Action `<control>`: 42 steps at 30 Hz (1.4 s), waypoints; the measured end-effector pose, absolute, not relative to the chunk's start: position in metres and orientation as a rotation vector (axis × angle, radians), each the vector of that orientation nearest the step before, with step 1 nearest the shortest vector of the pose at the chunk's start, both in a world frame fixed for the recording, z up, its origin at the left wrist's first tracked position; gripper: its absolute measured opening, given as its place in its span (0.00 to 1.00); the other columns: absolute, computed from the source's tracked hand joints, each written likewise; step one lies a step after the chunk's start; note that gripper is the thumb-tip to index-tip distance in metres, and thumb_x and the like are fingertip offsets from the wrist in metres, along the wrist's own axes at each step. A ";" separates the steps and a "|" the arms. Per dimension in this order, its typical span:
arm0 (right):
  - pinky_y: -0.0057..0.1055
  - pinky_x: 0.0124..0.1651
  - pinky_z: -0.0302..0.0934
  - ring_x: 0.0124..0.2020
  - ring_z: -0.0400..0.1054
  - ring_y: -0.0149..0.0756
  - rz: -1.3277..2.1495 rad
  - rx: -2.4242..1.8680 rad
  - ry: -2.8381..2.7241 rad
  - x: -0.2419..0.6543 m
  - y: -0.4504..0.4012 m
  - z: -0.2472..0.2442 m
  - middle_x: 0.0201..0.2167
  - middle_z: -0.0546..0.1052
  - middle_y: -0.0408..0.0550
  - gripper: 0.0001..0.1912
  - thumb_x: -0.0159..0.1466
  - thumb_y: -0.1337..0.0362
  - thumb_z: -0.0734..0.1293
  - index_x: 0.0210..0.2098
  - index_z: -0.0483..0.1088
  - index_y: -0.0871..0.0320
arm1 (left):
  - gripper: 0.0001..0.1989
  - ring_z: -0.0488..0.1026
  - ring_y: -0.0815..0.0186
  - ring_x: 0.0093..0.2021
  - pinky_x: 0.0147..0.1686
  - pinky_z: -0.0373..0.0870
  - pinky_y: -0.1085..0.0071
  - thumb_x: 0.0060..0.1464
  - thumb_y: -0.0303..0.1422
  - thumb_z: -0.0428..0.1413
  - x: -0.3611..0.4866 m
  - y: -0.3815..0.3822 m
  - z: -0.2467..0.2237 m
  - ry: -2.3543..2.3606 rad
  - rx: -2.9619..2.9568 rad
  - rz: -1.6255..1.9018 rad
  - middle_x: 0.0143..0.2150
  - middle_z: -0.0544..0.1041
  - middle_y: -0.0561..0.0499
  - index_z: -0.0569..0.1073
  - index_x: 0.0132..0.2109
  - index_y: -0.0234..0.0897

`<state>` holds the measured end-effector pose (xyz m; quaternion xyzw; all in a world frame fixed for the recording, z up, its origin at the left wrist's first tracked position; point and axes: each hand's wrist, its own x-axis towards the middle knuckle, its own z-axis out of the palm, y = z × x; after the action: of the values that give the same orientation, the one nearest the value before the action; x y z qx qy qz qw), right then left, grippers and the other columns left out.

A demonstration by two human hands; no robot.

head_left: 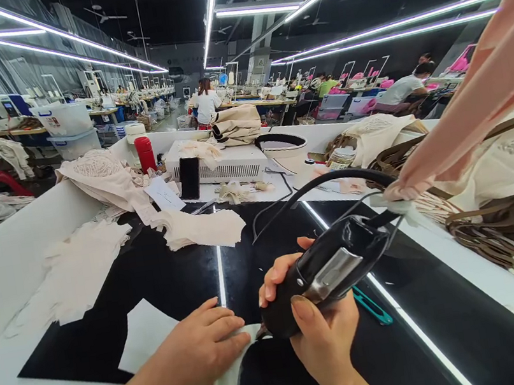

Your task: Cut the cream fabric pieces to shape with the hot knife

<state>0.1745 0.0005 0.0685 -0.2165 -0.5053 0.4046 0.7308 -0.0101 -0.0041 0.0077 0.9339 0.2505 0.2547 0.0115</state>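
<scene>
In the head view my right hand (323, 330) is wrapped round a black handheld electric tool (317, 273) with a metal plate and a cable at its back end. The tool's tip points down at the edge of a pale fabric piece (231, 376). My left hand (202, 345) lies flat, fingers spread, with its fingertips on that fabric beside the tip. Under both hands is a glossy black surface (168, 276). A teal snipper-like tool (372, 305) lies just right of my right hand.
Cream fabric stacks lie at the left (88, 262) and middle (201, 226). Behind are a phone (190, 178), a red bottle (145, 154) and a white vented box (218, 163). Garments (508, 161) pile at the right; pink cloth (473, 89) hangs by the cable.
</scene>
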 end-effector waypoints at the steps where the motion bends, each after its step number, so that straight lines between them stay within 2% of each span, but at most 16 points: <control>1: 0.29 0.30 0.72 0.29 0.72 0.30 0.890 -0.478 -1.109 0.175 0.000 0.069 0.36 0.75 0.42 0.23 0.66 0.58 0.74 0.58 0.67 0.47 | 0.11 0.78 0.62 0.52 0.63 0.70 0.55 0.74 0.28 0.47 -0.010 -0.004 0.008 0.781 2.913 0.797 0.52 0.80 0.50 0.74 0.54 0.37; 10: 0.29 0.30 0.72 0.28 0.72 0.30 0.879 -0.529 -1.137 0.174 0.000 0.069 0.35 0.76 0.41 0.20 0.67 0.60 0.72 0.57 0.67 0.46 | 0.11 0.78 0.61 0.51 0.63 0.70 0.55 0.74 0.29 0.47 -0.009 -0.004 0.007 0.779 2.905 0.822 0.51 0.80 0.49 0.73 0.54 0.37; 23: 0.30 0.28 0.71 0.27 0.72 0.31 0.795 -0.558 -1.109 0.184 0.000 0.070 0.34 0.76 0.42 0.24 0.65 0.58 0.74 0.58 0.67 0.47 | 0.10 0.78 0.62 0.51 0.62 0.71 0.58 0.73 0.27 0.49 -0.011 -0.004 0.011 0.762 2.911 0.807 0.51 0.81 0.49 0.74 0.52 0.37; 28: 0.31 0.29 0.71 0.27 0.71 0.32 0.790 -0.587 -1.126 0.183 0.000 0.068 0.34 0.75 0.42 0.23 0.66 0.59 0.73 0.59 0.65 0.48 | 0.11 0.78 0.63 0.53 0.64 0.70 0.56 0.73 0.27 0.49 -0.012 -0.003 0.010 0.781 2.917 0.781 0.52 0.80 0.48 0.74 0.54 0.38; 31: 0.30 0.28 0.71 0.27 0.71 0.32 0.780 -0.615 -1.130 0.182 -0.002 0.069 0.34 0.75 0.42 0.22 0.67 0.60 0.72 0.58 0.66 0.48 | 0.12 0.78 0.61 0.53 0.63 0.72 0.55 0.72 0.26 0.50 -0.012 -0.005 0.008 0.809 2.917 0.823 0.53 0.79 0.45 0.72 0.57 0.35; 36: 0.31 0.28 0.71 0.27 0.72 0.32 0.735 -0.667 -1.128 0.181 -0.012 0.072 0.34 0.76 0.42 0.22 0.66 0.60 0.73 0.57 0.66 0.47 | 0.22 0.76 0.57 0.57 0.55 0.80 0.59 0.66 0.18 0.48 -0.013 -0.021 -0.001 1.057 2.849 0.803 0.57 0.76 0.39 0.65 0.65 0.30; 39: 0.31 0.29 0.71 0.27 0.71 0.33 0.720 -0.706 -1.083 0.180 -0.021 0.071 0.34 0.76 0.43 0.23 0.65 0.61 0.74 0.57 0.66 0.48 | 0.31 0.74 0.55 0.59 0.56 0.80 0.57 0.58 0.13 0.48 -0.012 -0.031 -0.005 1.109 2.814 0.745 0.59 0.74 0.38 0.61 0.68 0.30; 42: 0.31 0.28 0.71 0.27 0.71 0.33 0.693 -0.697 -1.098 0.180 -0.026 0.068 0.33 0.76 0.44 0.24 0.66 0.63 0.73 0.58 0.66 0.48 | 0.34 0.75 0.56 0.57 0.55 0.80 0.60 0.54 0.12 0.48 -0.010 -0.035 -0.003 1.096 2.787 0.728 0.58 0.75 0.39 0.60 0.67 0.30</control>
<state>0.1804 -0.0265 0.0681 -0.3178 -0.5006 0.3159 0.7406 -0.0100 -0.0346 -0.0031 0.9039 0.3555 0.2360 0.0296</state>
